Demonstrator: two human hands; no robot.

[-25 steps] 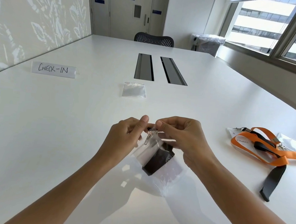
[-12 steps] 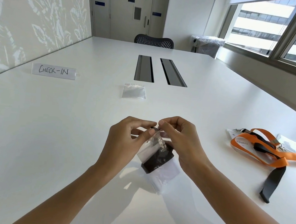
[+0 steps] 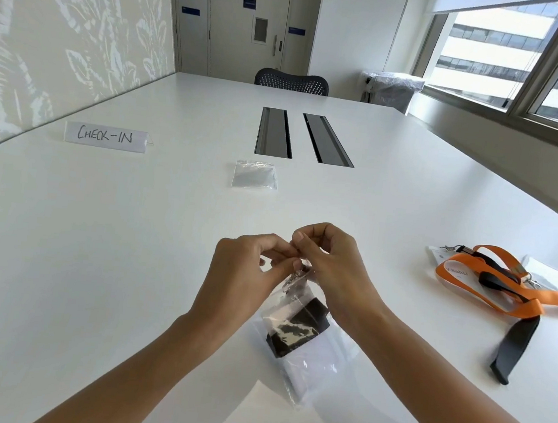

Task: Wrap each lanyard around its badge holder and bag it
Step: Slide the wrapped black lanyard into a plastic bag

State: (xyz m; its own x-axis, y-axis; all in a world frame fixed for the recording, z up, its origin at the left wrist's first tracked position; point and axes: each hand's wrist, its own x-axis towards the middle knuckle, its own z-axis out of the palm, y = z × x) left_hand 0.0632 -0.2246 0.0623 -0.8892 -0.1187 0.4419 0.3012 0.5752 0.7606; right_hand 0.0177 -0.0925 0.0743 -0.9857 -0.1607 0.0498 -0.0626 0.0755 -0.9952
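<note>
Tabletop (image 3: 93, 260) of broad white laminate is filling most of the view, with two long grey cable troughs (image 3: 275, 131) lying side by side in its middle. Well off to the right, a flat orange fabric lanyard (image 3: 489, 295) and a flat black fabric lanyard (image 3: 511, 349) are lying tangled together over clear badge holders with white cards (image 3: 436, 255). Near the person, a clear plastic zip bag (image 3: 316, 363) is hanging tilted from the hands; whether its lower end is touching the table I cannot tell. Inside it, a badge holder wrapped in black lanyard (image 3: 299, 330) is sitting toward the upper half. A white folded paper sign (image 3: 106, 136) reading CHECK-IN is standing at far left. A small stack of empty clear bags (image 3: 255, 174) is lying just in front of the troughs. The left hand (image 3: 243, 273) and the right hand (image 3: 330, 265) are meeting close together, each pinching the bag's top edge between thumb and curled fingers.
</note>
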